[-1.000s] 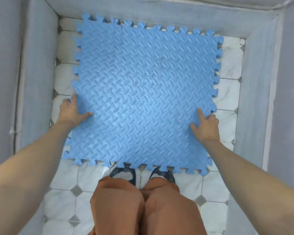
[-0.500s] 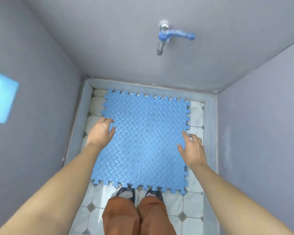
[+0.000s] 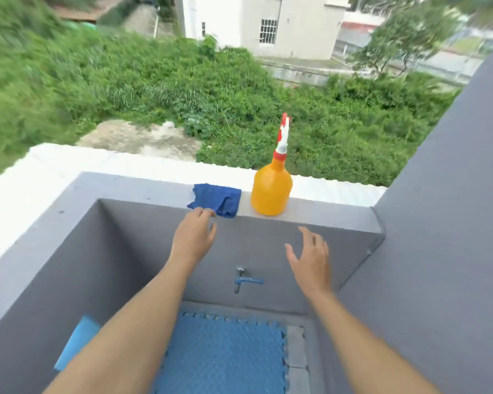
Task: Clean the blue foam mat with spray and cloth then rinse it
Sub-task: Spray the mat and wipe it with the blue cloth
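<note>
A grey wall (image 3: 143,237) encloses a small wash bay and ends in a flat ledge (image 3: 310,214) at its top, with rough green grass (image 3: 125,89) and a pale building (image 3: 268,24) lying beyond it. Down on the tiled floor (image 3: 295,354) of the bay lies the blue foam mat (image 3: 225,356), flat, its jigsaw edge running close along the foot of the wall; both forearms cross above it and hide its left part. A lighter blue patch (image 3: 77,345) shows on the left side wall, and the blur makes it hard to say whether that is a separate thing or a reflection. On the ledge stands an orange spray bottle (image 3: 271,191), upright, with a red and white trigger head. Just beside it to the left, a little apart, a dark blue cloth (image 3: 215,201) lies crumpled, its front edge hanging slightly over the lip of the ledge. The left hand (image 3: 194,237) is raised in front of the wall with fingers loosely bent and holding nothing, the fingertips (image 3: 208,213) just at the lower left corner of the cloth. The right hand (image 3: 310,257) is lifted below the bottle with fingers spread apart, empty and clear of the ledge. Between the two wrists, lower on the wall, a small tap with a blue handle (image 3: 244,281) sticks out above the mat.
</note>
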`<state>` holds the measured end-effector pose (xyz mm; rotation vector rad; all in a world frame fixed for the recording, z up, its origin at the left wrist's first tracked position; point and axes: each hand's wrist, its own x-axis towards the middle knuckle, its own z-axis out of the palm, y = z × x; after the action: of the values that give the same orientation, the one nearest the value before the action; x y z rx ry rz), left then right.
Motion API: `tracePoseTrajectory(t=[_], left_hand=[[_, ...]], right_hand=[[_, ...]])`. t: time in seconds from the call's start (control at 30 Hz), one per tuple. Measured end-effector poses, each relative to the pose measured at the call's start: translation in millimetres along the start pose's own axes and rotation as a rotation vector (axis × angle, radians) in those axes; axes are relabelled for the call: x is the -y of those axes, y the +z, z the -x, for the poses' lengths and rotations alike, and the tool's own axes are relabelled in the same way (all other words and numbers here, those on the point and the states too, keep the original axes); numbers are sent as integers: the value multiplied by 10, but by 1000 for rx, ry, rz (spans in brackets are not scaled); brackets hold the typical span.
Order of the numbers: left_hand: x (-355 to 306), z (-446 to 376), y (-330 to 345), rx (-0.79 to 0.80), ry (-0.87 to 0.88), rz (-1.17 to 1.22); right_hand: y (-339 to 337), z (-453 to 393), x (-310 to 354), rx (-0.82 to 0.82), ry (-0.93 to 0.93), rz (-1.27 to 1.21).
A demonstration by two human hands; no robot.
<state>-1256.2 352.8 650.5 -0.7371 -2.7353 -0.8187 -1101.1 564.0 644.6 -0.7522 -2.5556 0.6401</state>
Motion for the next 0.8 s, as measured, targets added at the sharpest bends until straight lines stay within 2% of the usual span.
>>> tracePoseTrajectory(t=[0.17, 0.33, 0.43, 0.5, 0.57, 0.67, 0.73, 0.8], left_hand=[[-198, -434, -149, 62, 96, -66], [-139, -774, 13, 292, 93, -231], [-21, -883, 284, 453, 49, -362], [70, -901, 450, 504, 60, -466], [141, -913, 552, 466, 100, -592], [179, -961, 618, 309, 158, -690], [209, -962, 655, 265, 177, -665], [240, -920, 650, 256, 186, -537]], right_hand=[[-348, -737, 521, -59, -44, -139], [-419, -1400, 1001, -28, -28, -320], [-274, -1626, 1022, -2, -32, -375], [-215, -1724, 990, 63, -48, -406], [-189, -1834, 944, 138, -40, -440], [-175, -1926, 900, 163, -17, -465], [-114, -1902, 907, 117, -25, -438], [-68, -1800, 975, 56, -2, -432]])
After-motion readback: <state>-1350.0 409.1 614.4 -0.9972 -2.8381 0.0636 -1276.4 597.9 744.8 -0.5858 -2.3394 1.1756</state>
